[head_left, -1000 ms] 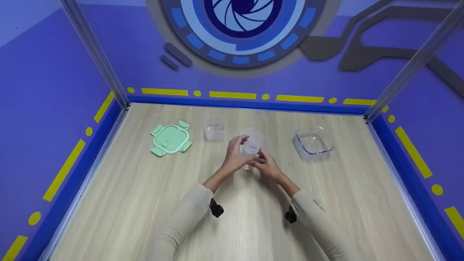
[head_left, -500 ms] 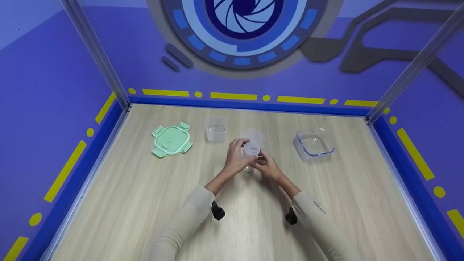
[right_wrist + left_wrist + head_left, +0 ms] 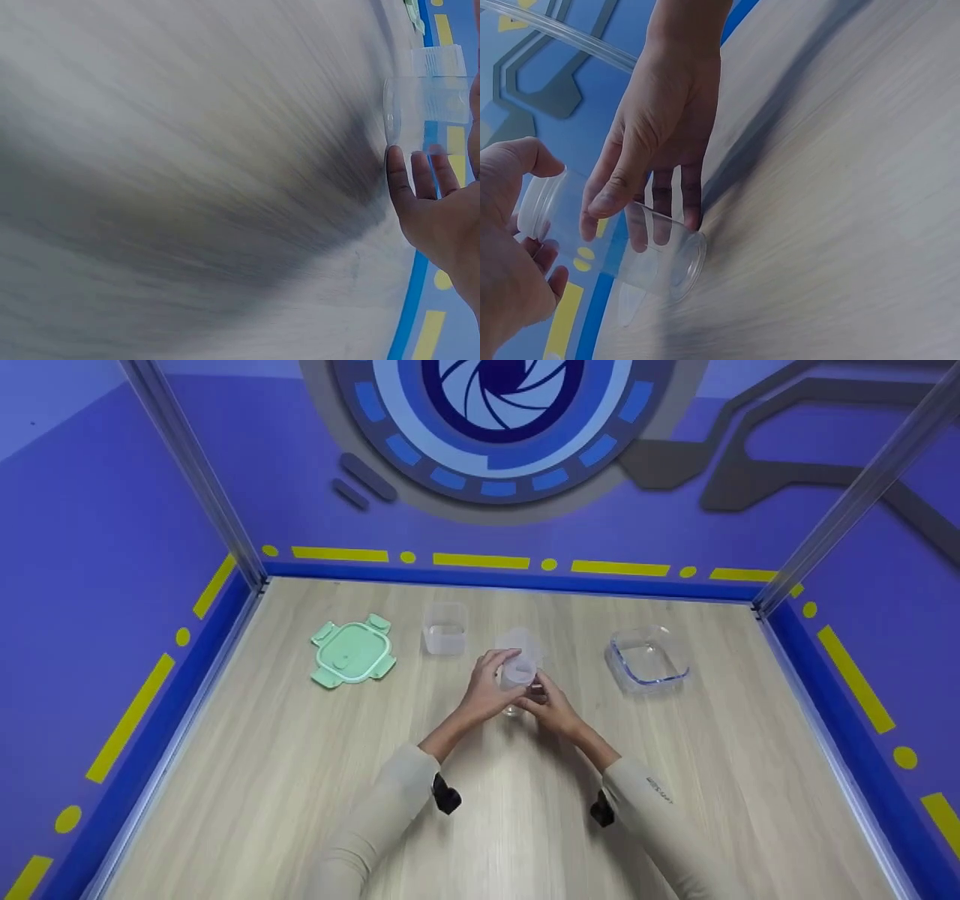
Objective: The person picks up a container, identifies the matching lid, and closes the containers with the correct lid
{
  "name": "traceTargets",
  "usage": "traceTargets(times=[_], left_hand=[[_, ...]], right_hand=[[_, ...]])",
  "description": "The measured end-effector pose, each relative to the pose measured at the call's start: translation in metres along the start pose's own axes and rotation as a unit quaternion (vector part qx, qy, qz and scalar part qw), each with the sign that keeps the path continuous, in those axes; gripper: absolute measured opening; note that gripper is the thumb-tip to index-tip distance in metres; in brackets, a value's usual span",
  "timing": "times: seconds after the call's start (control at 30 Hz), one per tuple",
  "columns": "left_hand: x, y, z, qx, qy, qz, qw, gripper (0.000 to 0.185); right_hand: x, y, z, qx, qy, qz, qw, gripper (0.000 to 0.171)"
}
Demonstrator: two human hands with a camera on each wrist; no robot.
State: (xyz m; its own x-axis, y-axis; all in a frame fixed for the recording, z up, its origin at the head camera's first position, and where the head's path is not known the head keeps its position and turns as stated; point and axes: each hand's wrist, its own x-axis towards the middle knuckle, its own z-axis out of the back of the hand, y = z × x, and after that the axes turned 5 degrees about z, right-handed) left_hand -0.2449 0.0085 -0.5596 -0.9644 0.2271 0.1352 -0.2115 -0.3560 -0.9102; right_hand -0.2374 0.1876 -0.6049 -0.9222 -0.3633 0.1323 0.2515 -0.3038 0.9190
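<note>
The clear plastic cup [image 3: 517,673] sits between my two hands above the middle of the wooden table [image 3: 262,780], lifted off the surface, with its shadow falling on the boards beneath. In the left wrist view the cup [image 3: 641,251] is transparent, with one round end turned toward the table and the other end held at my left hand.

My left hand [image 3: 487,690] curls round the upper part of the cup, thumb on one side and fingers on the other. My right hand [image 3: 553,709] grips the lower part: in the left wrist view its fingers [image 3: 641,191] wrap over the cup wall and show through the plastic. Both hands are therefore closed on the same cup.

Directly behind the cup lies a flat translucent lid [image 3: 521,640], partly hidden by it. To the left of that stands a small frosted square container [image 3: 445,628]. Further left, a mint-green snap lid [image 3: 352,651] lies flat with its four clips spread out. To the right, well apart from my hands, a square clear glass dish [image 3: 646,658] rests on the table. Blue walls with yellow dashes surround the table.
</note>
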Motion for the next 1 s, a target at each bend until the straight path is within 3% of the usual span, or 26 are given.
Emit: traceTargets(times=[0.37, 0.57, 0.73, 1.0], left_hand=[[0.000, 0.000, 0.005, -0.006, 0.017, -0.021, 0.9996, 0.068], [-0.003, -0.004, 0.004, 0.015, -0.023, -0.029, 0.9992, 0.079], [-0.003, -0.006, 0.001, 0.056, -0.065, -0.022, 0.9960, 0.075], [-0.006, -0.008, -0.003, 0.065, -0.085, -0.014, 0.9942, 0.068]], right_hand=[[0.001, 0.000, -0.001, -0.005, -0.003, 0.003, 1.000, 0.060], [0.000, 0.000, 0.000, -0.005, -0.001, 0.007, 1.000, 0.063], [0.001, 0.002, 0.000, -0.013, -0.004, 0.008, 1.000, 0.064], [0.001, 0.002, -0.003, -0.012, -0.003, 0.009, 1.000, 0.063]])
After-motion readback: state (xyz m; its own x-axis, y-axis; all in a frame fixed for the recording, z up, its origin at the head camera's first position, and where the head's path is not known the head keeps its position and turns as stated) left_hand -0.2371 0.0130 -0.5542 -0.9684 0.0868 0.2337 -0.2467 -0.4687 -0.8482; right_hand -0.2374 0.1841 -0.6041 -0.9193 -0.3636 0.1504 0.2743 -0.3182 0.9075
